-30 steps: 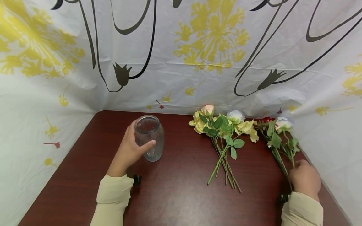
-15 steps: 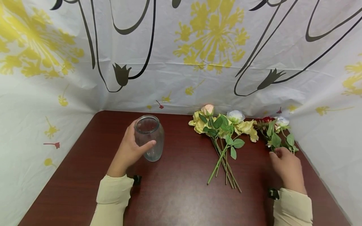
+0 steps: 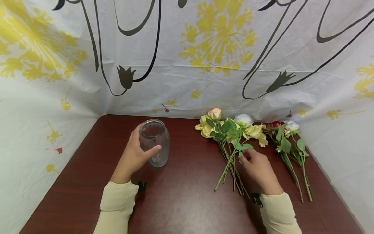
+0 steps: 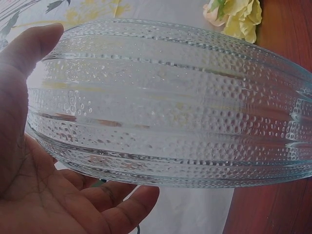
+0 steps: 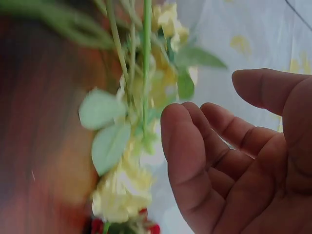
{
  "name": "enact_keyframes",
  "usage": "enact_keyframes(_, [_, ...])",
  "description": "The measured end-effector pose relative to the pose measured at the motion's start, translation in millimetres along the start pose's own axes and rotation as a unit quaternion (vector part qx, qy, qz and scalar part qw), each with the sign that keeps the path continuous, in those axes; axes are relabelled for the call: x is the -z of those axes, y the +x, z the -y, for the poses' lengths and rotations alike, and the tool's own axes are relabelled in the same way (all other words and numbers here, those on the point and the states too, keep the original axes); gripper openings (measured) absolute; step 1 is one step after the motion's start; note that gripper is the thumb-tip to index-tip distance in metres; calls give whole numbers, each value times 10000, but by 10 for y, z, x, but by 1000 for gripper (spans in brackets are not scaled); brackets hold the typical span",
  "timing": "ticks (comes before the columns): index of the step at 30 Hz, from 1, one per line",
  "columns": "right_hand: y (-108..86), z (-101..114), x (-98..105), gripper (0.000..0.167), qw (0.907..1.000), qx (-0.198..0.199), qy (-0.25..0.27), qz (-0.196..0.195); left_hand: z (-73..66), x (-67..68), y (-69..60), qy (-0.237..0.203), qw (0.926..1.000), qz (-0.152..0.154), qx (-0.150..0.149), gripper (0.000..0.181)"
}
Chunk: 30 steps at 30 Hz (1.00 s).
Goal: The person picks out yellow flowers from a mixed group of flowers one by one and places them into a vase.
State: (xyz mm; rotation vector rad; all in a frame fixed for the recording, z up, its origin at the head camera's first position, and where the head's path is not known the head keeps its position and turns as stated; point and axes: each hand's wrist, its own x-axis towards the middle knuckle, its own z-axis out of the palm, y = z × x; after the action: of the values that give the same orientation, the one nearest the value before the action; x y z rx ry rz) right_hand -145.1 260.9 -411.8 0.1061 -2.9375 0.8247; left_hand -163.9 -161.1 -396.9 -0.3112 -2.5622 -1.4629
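Hand, left (image 3: 135,156): between nine and ten o'clock from the middle of the brown table (image 3: 187,203). Thumb across the near side of the glass, fingers curled round behind; clamped on the vase, presumably to steady it.

Vase (image 3: 160,140), clear glass, one: at ten o'clock, upright, mouth upward, seemingly standing on the table. Dimpled, ribbed surface in the left wrist view; a grip at mid-body probably suits so wide a belly.

Middle flowers (image 3: 230,128), one loose pile: at two o'clock. Pink rose (image 3: 215,113), pale bloom (image 3: 243,120) and yellow blooms (image 3: 255,132) toward twelve; bare stems crossing, ends toward five and seven. Laid so, perhaps, to keep the stems nearer the person.

Hand, right (image 3: 260,169): at three o'clock, well apart from the left, beside the leaves of the pile. Thumb and fingers parted, with nothing between them in the right wrist view; contact with the leaves cannot be told.

Right flowers (image 3: 284,145), a smaller group: at three o'clock, farther out, red and white heads toward twelve, stems toward five; apparently set apart to keep the groups distinct.
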Motion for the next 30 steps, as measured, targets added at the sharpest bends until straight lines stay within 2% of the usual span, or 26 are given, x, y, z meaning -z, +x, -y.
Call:
enact_keyframes(7, [27,141,-180,27,9993,85,-108,350,-5,2,9,-1,10000,-17,-14,96])
enact_keyframes(12, [59,166,-290,37,9970,298,-278,662,9,4,6,-4,10000,-41,-38,96])
enact_keyframes(17, [53,146,-363,39,9953,324,-353,841,16,1,2,-12,10000,-31,-12,97])
enact_keyframes(25, [51,85,-432,17,9886,835,-488,1154,7,1,-2,-21,10000,-30,2,97])
enact_keyframes(30, [54,87,-416,8,9902,764,-403,1098,12,1,-2,-3,10000,-26,13,98])
